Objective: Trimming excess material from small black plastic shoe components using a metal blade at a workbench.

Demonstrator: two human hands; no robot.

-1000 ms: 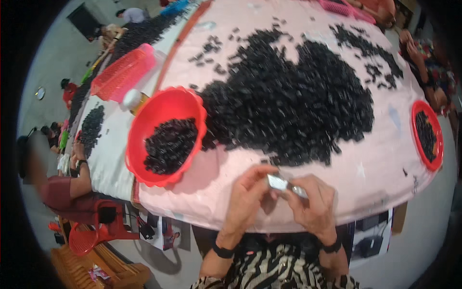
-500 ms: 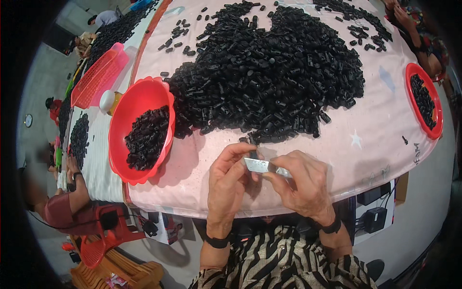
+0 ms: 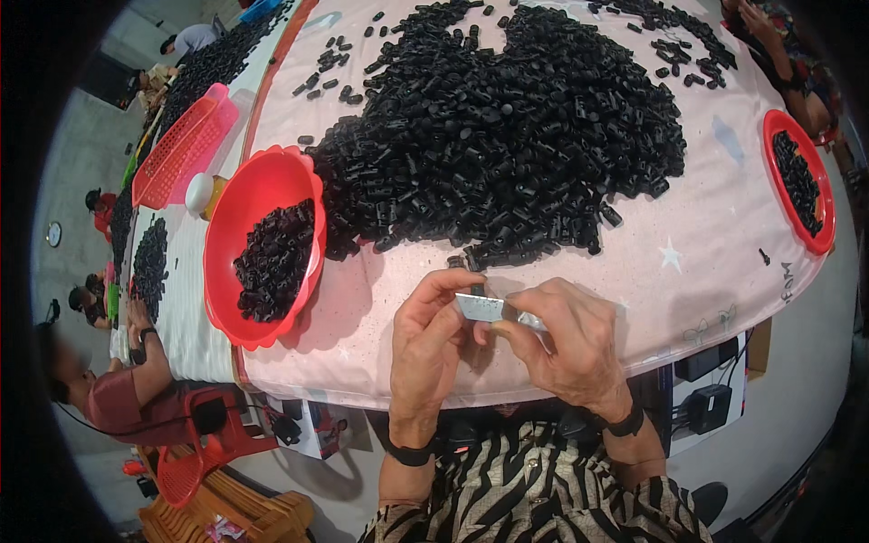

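My left hand pinches a small black plastic part between thumb and forefinger, close to the table's near edge. In my right hand is a flat silver knife blade with a slanted end, gripped between thumb and fingers. The blade lies across the black part, its tip near my left thumb; whether its edge touches the part I cannot tell. Just beyond my hands spreads a large heap of similar black parts.
At the left, a red scalloped bowl holds black parts, beside a white-lidded jar and a pink basket. A red dish with dark pieces stands at the right. A co-worker sits at the left; another's hands show at upper right.
My hands, the blade and the black part hold nearly the same position. The whole view has shifted very slightly, and another person now shows more clearly at the far left.
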